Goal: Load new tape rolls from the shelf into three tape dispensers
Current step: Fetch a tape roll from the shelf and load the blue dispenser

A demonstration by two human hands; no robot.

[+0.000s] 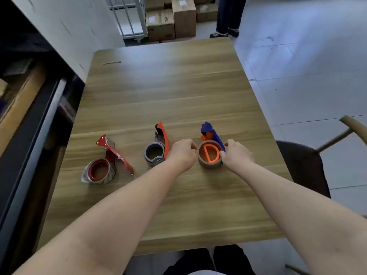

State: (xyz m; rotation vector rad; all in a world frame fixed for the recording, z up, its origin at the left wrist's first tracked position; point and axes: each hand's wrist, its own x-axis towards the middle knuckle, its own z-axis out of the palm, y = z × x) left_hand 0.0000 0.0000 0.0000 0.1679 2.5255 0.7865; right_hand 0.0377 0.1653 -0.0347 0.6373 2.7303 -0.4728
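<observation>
head-camera view of a wooden table [158, 92] with three tape dispensers in a row, each with a roll on it. a red dispenser [113, 153] lies at the left and an orange dispenser [163, 135] in the middle. a blue dispenser [207, 128] is at the right, with a brown tape roll [208, 164] on its orange hub. the right hand [238, 153] pinches the roll's right edge. the left hand [183, 153] is curled against the roll's left side; whether it grips is unclear. cardboard boxes [182, 16] stand beyond the table.
</observation>
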